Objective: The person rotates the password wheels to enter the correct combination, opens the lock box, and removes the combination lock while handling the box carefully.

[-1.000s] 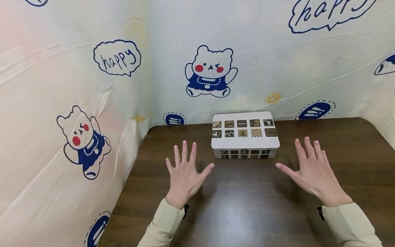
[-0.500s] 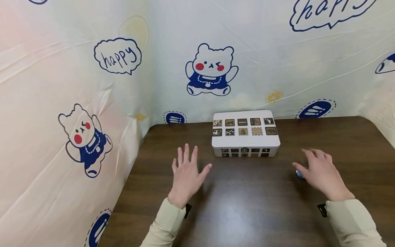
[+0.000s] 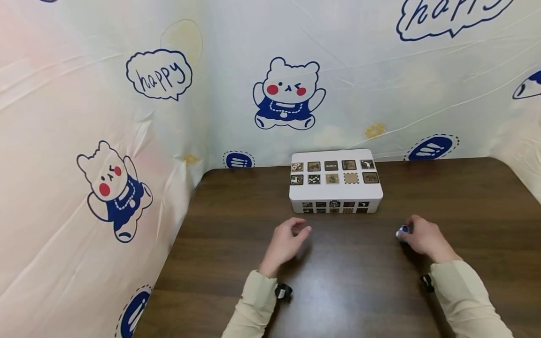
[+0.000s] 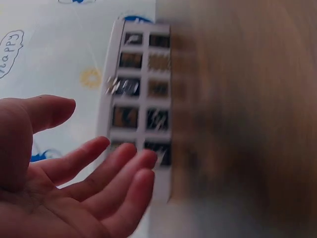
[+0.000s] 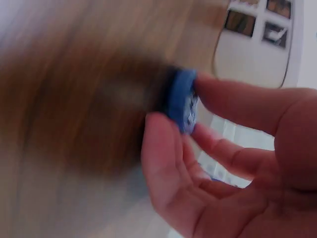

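My right hand (image 3: 426,238) pinches a small blue round piece (image 3: 403,231) between thumb and fingers, right of the box. In the right wrist view this blue disc-like piece (image 5: 182,101) shows a patterned, whitish face; blur hides its exact kind. Nothing is in my left hand (image 3: 285,244), which hovers over the table in front of the box with fingers loosely bent. The left wrist view has the same left hand (image 4: 94,173) with thumb and fingers apart. A white rectangular tin box (image 3: 336,191) with small dark picture squares stands lidded at the table's back.
The dark wooden table (image 3: 338,281) meets a pale printed cloth (image 3: 359,70) behind the box. Another stretch of cloth (image 3: 50,197) runs along the left edge. A black strap (image 3: 283,291) sits at the left cuff, and a similar one (image 3: 427,282) at the right.
The spread left hand has turned, moved right and bent its fingers. My right hand has closed from spread fingers to a pinch on the blue round piece and shifted slightly left.
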`<state>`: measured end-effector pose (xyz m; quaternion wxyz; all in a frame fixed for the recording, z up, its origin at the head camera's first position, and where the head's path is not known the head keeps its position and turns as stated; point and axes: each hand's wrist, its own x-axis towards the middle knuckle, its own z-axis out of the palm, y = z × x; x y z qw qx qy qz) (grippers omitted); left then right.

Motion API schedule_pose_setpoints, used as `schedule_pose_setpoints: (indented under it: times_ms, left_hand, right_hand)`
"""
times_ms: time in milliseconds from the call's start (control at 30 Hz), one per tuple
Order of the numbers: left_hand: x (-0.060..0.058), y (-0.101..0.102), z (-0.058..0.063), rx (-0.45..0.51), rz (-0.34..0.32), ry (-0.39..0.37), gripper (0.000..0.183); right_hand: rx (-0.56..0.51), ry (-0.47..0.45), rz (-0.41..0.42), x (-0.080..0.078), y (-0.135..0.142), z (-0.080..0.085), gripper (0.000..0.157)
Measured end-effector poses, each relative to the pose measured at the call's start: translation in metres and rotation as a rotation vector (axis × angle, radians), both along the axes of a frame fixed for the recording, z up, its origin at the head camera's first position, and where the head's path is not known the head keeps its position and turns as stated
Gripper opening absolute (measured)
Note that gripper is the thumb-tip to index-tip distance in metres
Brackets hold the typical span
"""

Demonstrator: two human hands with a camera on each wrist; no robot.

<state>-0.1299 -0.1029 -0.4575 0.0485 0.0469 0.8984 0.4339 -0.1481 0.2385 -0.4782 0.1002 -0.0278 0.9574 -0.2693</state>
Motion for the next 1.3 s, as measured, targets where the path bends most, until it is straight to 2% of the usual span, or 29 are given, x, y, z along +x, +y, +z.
schedule_pose_setpoints:
  times_ms: [167,300,333,433,500,567,667,767,900,1033,1133,1300]
  left_hand:
    - [-0.005,0.034,-0.018,0.104,-0.051,-0.082,0.038]
    - [-0.007,0.059,-0.029,0.156,-0.084,-0.142,0.036]
    - [-0.007,0.063,-0.032,0.174,-0.086,-0.156,0.035]
    - [-0.009,0.074,-0.040,0.255,-0.086,-0.170,0.034]
    - [-0.011,0.079,-0.046,0.354,-0.072,-0.153,0.034]
    - [-0.014,0.083,-0.051,0.463,-0.031,-0.121,0.033]
    - [-0.017,0.086,-0.052,0.598,0.034,-0.050,0.035]
    - [-0.017,0.085,-0.044,0.636,0.090,0.022,0.036]
    - [-0.017,0.083,-0.036,0.657,0.134,0.069,0.034]
    - [-0.024,0.081,-0.043,0.654,0.162,0.086,0.031]
    - [-0.029,0.079,-0.048,0.587,0.168,0.101,0.028]
    - [-0.033,0.074,-0.046,0.396,0.150,0.137,0.025]
  right_hand:
    - [-0.150,-0.093,0.023,-0.002,-0.037,-0.001,0.048]
    - [-0.229,-0.089,0.038,-0.002,-0.065,-0.006,0.038]
    - [-0.277,-0.093,0.034,-0.002,-0.071,-0.009,0.034]
    - [-0.549,-0.144,0.014,-0.003,-0.085,-0.016,0.031]
    - [-0.788,-0.190,-0.003,-0.004,-0.093,-0.020,0.035]
    - [-0.990,-0.231,-0.027,-0.006,-0.099,-0.021,0.040]
    - [-1.191,-0.259,-0.073,-0.008,-0.106,-0.021,0.045]
    - [-1.324,-0.276,-0.129,-0.010,-0.109,-0.022,0.045]
    - [-1.432,-0.267,-0.194,-0.011,-0.114,-0.028,0.037]
    - [-1.482,-0.239,-0.239,-0.012,-0.121,-0.031,0.030]
    - [-1.501,-0.244,-0.268,-0.013,-0.125,-0.031,0.024]
    - [-1.520,-0.280,-0.298,-0.014,-0.130,-0.032,0.020]
